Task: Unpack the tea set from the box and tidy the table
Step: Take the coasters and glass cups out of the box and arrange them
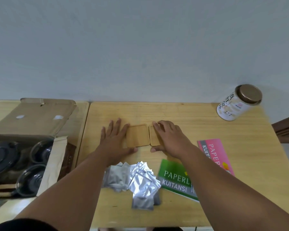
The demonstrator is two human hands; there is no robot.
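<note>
Head view: left hand flat, right hand spread on coasters, edges touching.

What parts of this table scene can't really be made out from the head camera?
- Right coaster: mostly covered by the right hand.
- Green booklet and pink booklet: titles cut off by the right forearm.
- Box: its dark tea ware runs past the left edge, so the count is unclear.
- Tin: label print too small to read.
- Foil sachets: overlapping, the lower ones hidden.
</note>
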